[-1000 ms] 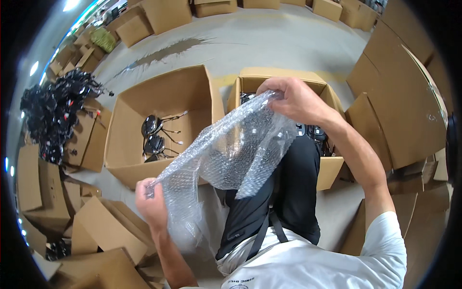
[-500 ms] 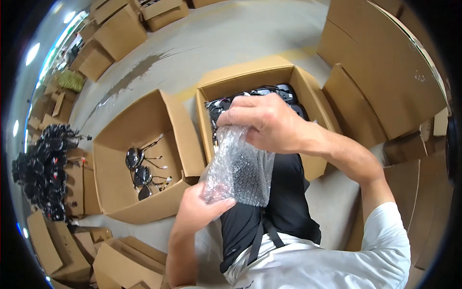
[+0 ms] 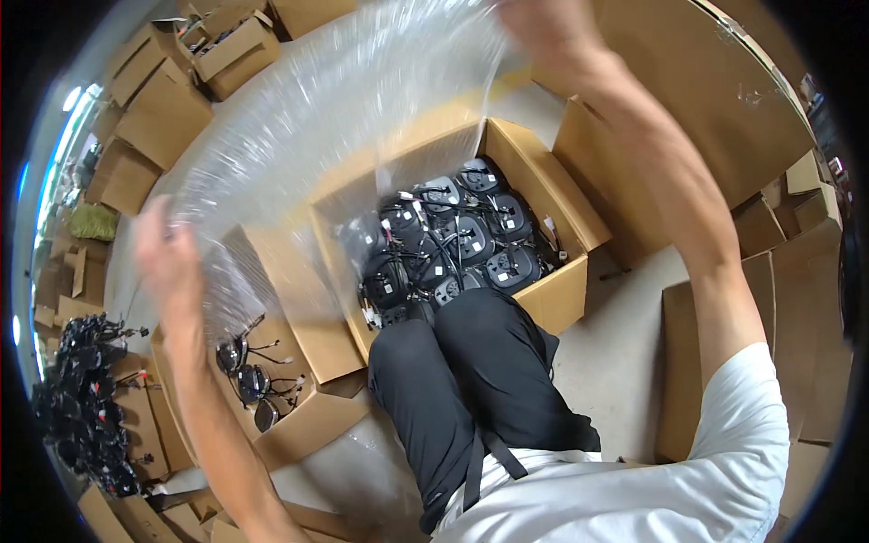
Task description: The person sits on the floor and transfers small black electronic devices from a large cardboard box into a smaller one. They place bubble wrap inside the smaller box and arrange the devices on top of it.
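Note:
A large clear sheet of bubble wrap (image 3: 299, 118) is stretched wide in the air between my raised hands. My left hand (image 3: 170, 267), smeared by motion, grips its left edge with closed fingers. At the top edge of the view, my right hand (image 3: 554, 36) is closed on the other end, its fingertips partly hidden. Beneath the sheet stands an open cardboard box (image 3: 559, 294), with black oval housings (image 3: 472, 237) packed in it, their wires and white connectors lying on top. The sheet veils that box's far left corner.
Left of it, a second open box (image 3: 312, 430) holds a few small round black parts (image 3: 254, 384) with wires. A heap of black wired parts (image 3: 86, 407) lies at the far left. Tall cardboard (image 3: 688, 100) stands at the right, and more boxes (image 3: 163, 109) at the back left.
The bunched bubble wrap has been spread out wide. My left hand has moved up and left, my right hand up and away, uncovering the housings in the box.

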`<state>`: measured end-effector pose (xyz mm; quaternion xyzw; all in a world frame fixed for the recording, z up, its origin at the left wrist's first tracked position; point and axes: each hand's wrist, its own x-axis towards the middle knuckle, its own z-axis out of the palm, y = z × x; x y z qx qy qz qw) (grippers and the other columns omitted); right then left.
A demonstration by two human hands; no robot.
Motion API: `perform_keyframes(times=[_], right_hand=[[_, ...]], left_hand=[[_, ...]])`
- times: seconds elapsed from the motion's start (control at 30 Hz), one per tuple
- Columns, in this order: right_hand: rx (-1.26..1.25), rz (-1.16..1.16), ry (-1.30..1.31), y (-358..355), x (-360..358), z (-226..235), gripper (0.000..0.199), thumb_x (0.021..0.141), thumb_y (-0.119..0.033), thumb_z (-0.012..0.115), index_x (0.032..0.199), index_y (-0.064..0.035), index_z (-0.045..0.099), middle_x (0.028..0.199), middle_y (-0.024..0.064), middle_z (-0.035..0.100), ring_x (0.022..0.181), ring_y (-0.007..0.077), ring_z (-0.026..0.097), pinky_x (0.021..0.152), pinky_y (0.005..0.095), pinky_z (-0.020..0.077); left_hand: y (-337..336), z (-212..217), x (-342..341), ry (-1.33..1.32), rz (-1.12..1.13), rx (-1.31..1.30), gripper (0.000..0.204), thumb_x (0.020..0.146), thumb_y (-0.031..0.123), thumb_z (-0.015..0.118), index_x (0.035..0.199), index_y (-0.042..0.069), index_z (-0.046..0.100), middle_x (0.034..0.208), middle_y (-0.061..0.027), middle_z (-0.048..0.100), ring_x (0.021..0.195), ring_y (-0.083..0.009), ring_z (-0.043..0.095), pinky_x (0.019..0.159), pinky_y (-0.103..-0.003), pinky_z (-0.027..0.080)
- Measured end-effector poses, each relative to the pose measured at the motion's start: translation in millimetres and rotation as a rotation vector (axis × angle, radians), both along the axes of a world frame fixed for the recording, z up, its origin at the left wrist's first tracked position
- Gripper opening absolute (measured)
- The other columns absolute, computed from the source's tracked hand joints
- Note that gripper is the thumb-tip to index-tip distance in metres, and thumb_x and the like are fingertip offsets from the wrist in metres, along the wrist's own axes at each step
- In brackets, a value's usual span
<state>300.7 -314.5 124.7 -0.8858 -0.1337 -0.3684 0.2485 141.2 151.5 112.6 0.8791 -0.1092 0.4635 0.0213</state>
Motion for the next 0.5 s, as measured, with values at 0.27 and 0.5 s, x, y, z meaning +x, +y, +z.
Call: perform_keyframes(times=[0.27,0.5], right_hand=[[-0.684,0.309,0.012,-92.2,-59.1,-200.8,0.022,0.078,-0.006,0.067,0.099,-0.0109,0.071,0.101,0.0075,0.071,0.106,0.0262,0.066,0.094,0.0432,0.0513],[-0.927,0.225,0.323,-84.0,-100.7,-312.0,0.008,0.080,-0.016,0.065,0.083,-0.0103,0.069,0.095,0.0072,0.065,0.103,0.0240,0.062,0.090,0.0376,0.0492]], left_hand=[[-65.2,-205.7,-26.7,0.465,-0.207,0.222,0.006,0.082,0.004,0.060,0.087,0.007,0.063,0.083,-0.0129,0.061,0.080,-0.0299,0.062,0.075,-0.044,0.051],[-86.3,-313.7,-19.3,1.121,-0.133,0.349,0.012,0.087,0.010,0.062,0.090,0.005,0.072,0.097,-0.0167,0.070,0.095,-0.0329,0.072,0.080,-0.047,0.056]])
